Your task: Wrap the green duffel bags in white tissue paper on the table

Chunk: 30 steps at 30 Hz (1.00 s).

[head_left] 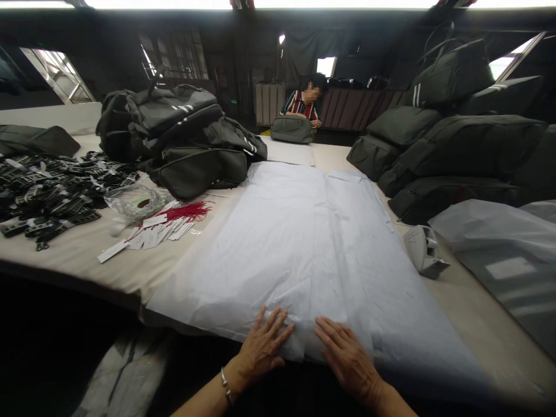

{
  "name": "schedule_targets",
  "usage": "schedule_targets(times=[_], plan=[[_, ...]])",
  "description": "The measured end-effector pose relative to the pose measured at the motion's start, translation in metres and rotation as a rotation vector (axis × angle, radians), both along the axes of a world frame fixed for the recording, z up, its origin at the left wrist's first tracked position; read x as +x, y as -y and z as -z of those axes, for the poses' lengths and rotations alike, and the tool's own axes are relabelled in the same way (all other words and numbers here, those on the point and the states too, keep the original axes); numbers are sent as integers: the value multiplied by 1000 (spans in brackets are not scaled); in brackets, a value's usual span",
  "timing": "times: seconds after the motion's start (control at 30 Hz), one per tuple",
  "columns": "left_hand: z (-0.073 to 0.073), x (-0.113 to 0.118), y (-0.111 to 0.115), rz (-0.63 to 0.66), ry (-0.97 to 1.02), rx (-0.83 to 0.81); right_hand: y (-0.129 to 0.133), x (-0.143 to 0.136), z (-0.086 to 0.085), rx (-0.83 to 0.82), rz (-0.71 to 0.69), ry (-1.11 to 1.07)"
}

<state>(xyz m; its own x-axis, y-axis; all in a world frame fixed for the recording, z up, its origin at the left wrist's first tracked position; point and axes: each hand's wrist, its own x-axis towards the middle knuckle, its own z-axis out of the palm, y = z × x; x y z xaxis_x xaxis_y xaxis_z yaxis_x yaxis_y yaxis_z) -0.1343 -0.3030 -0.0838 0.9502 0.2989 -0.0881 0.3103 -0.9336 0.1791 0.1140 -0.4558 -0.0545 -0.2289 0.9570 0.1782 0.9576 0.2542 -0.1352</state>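
A large stack of thin white tissue paper sheets (299,249) lies spread along the beige surface (486,324). At its near edge the left hand (263,344) and right hand (347,359) rest flat side by side, fingers spread, pressing the paper and gripping nothing.

Dim workroom with dark walls (108,52) — bright barred windows (174,55) at the back, slanted ones (56,72) far left and right. Strip lighting (174,3) overhead. Long beige surface (78,255) running toward a slatted partition (347,107) — floor in shadow.
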Motion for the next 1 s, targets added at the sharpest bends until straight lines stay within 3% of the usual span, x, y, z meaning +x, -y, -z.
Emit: schedule_targets(times=[0.23, 0.43, 0.67, 0.83, 0.93, 1.0], plan=[[-13, 0, -4, 34, 51, -65, -28, -24, 12, -114, -75, -31], [-22, 29, 1, -73, 207, -12, -26, -20, 15, -136, -98, 2], [-6, 48, 2, -70, 187, -11, -26, -21, 17, -149, -73, -41], [4, 47, -2, -75, 214, 88, -25, -21, -5, -210, -20, -141], [24, 47, -11, -52, 256, 170, -22, 12, -19, -27, 181, -210], [40, 47, -17, -77, 299, 215, -12, 59, -28, 185, 407, -323]])
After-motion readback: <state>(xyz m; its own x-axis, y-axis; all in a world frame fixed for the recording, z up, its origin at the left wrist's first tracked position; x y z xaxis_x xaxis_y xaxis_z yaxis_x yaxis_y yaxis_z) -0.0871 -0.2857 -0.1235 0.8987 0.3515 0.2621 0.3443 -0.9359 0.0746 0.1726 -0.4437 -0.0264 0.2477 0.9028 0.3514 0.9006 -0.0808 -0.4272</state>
